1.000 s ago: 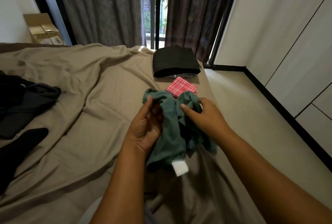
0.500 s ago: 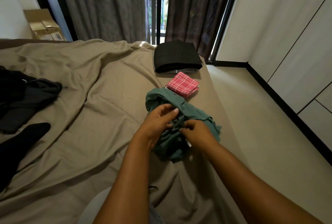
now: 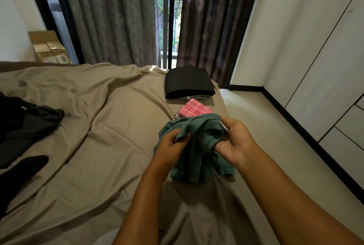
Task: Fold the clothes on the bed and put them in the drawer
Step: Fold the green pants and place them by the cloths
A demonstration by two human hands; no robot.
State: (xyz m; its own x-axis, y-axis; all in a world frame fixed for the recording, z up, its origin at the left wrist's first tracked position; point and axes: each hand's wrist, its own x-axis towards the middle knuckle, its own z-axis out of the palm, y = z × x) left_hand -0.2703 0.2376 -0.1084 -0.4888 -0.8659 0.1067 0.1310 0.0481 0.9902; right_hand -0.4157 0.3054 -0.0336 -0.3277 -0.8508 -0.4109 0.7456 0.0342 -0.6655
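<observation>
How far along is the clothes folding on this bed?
Done: a folded black garment and a folded red checked cloth sit near the bed's far right corner. In hand: the left hand and right hand both grip a crumpled green garment, not yet folded. Left: the dark clothes heap on the bed's left side, then putting everything away.

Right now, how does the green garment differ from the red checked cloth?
The green garment is bunched up; the red checked cloth is folded square. The left hand and right hand grip the green garment; the red checked cloth lies untouched on the bed. The green garment looks plain, the red checked cloth patterned. Both are fabric.
</observation>
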